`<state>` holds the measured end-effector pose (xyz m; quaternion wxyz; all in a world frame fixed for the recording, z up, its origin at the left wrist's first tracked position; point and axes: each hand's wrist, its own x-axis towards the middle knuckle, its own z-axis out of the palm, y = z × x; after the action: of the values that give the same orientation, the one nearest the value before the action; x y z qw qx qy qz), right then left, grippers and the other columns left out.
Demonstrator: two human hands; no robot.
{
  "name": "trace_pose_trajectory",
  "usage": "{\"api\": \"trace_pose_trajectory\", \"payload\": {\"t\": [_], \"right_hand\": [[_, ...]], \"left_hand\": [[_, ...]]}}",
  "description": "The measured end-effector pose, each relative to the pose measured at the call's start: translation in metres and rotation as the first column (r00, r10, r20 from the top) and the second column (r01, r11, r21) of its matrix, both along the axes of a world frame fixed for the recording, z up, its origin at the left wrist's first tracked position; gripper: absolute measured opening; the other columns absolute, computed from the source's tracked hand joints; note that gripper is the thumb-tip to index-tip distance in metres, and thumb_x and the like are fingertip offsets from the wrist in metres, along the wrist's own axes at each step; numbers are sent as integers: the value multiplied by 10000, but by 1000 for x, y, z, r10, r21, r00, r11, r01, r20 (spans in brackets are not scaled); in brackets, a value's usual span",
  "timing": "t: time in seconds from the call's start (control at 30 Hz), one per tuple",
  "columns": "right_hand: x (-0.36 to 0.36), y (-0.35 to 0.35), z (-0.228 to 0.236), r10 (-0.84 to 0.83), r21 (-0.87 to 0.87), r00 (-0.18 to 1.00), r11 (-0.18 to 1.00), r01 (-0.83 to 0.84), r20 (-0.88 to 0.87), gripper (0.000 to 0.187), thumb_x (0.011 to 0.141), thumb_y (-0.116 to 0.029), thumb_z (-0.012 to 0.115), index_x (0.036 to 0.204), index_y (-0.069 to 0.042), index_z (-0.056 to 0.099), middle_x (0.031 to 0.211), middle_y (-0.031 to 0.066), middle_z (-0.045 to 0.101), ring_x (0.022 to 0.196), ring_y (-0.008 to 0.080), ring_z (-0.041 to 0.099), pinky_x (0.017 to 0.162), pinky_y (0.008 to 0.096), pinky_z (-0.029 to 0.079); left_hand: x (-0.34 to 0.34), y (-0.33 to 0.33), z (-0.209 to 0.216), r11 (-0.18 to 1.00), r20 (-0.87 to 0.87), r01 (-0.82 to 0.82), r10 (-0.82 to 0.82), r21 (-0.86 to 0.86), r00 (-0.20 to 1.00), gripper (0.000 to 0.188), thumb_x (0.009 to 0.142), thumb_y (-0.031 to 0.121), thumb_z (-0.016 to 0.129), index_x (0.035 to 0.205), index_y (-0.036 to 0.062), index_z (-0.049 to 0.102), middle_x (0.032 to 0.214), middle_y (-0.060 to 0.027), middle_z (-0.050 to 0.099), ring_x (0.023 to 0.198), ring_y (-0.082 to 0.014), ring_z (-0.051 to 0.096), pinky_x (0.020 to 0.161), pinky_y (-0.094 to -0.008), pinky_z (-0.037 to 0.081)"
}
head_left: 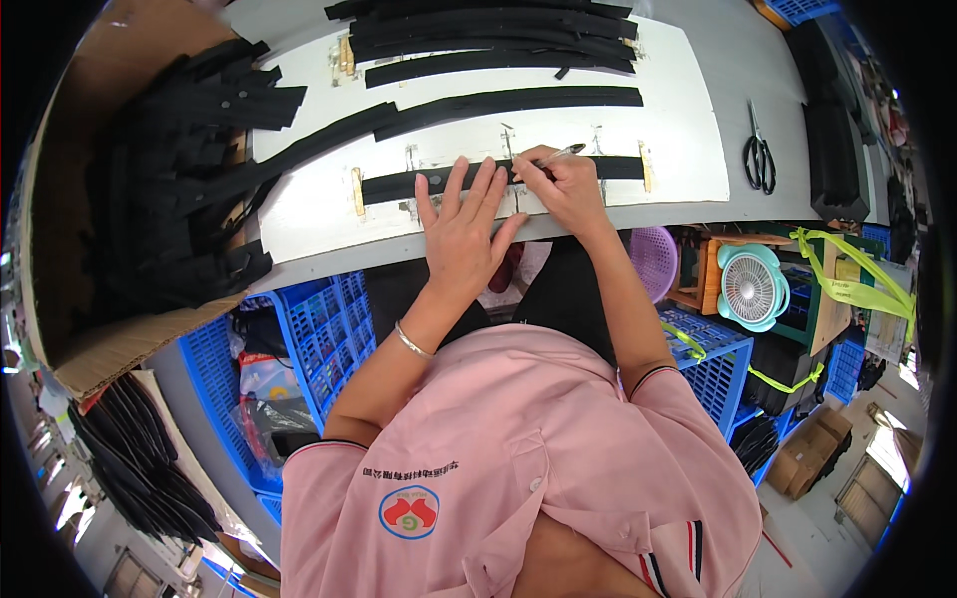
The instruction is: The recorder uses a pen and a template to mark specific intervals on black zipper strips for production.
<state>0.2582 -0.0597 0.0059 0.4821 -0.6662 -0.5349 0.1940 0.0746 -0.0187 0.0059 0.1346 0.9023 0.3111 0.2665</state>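
Observation:
My left hand [461, 227] lies flat with fingers spread on a long black strip [618, 166] that rests across a white board [688, 120] on the grey table. My right hand [566, 187] is closed around a silver pen [560, 153], its tip touching the strip just right of my left fingers. More black strips [498, 100] lie farther back on the board, and a stack of them [488, 35] sits at the far edge.
A cardboard box [100, 339] full of black strips stands at the left. Black scissors [760, 154] lie on the table at the right. Blue plastic crates [329, 319], a small teal fan [753, 287] and a purple basket [653, 257] sit below the table edge.

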Motion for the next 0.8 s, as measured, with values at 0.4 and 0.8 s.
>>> {"api": "trace_pose_trajectory", "payload": {"t": [0.4, 0.8], "right_hand": [[1, -2, -3, -22, -55, 955, 998, 7, -295, 180, 968, -140, 672, 925, 6, 768, 701, 30, 722, 602, 56, 615, 562, 231, 468], [1, 0, -4, -53, -40, 960, 998, 43, -275, 193, 957, -101, 650, 880, 31, 767, 731, 27, 721, 620, 34, 586, 559, 211, 443]], "left_hand": [[-20, 3, 3, 993, 54, -38, 45, -116, 998, 676, 921, 407, 739, 1454, 32, 563, 1529, -151, 532, 1491, -363, 390, 1228, -640, 104], [-77, 40, -6, 971, 121, -226, 234, -78, 965, 428, 906, 153, 723, 1323, 82, 660, 1320, -90, 664, 1311, -286, 557, 1235, -602, 118]]}}
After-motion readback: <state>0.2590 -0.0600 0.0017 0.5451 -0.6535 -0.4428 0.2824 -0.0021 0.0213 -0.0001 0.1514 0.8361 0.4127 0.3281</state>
